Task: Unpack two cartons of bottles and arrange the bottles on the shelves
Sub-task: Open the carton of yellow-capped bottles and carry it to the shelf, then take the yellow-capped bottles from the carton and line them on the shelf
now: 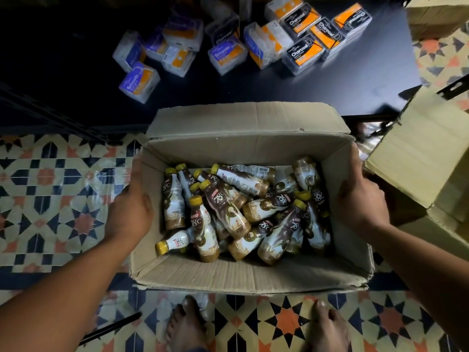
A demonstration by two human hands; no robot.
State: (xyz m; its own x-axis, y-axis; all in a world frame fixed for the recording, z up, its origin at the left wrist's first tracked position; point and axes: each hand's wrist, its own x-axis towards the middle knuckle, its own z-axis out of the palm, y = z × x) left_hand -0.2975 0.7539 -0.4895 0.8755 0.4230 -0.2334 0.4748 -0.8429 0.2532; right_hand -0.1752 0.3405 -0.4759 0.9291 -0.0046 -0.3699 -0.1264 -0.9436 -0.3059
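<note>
An open brown carton [243, 273] sits in front of me over the patterned floor, held at both sides. Inside lies a loose heap of several small coffee bottles [241, 212] with yellow caps and brown-and-white labels. My left hand [129, 212] grips the carton's left wall, thumb inside the rim. My right hand [357, 201] grips the right wall the same way. A second carton [416, 153] with its flap up stands to the right, touching the first.
A low black shelf board [76, 47] lies beyond the carton, holding scattered clear boxes [228, 52] with purple, orange and black labels. Another carton [436, 13] is at the top right. My bare feet [253, 326] stand on the tiled floor just below the carton.
</note>
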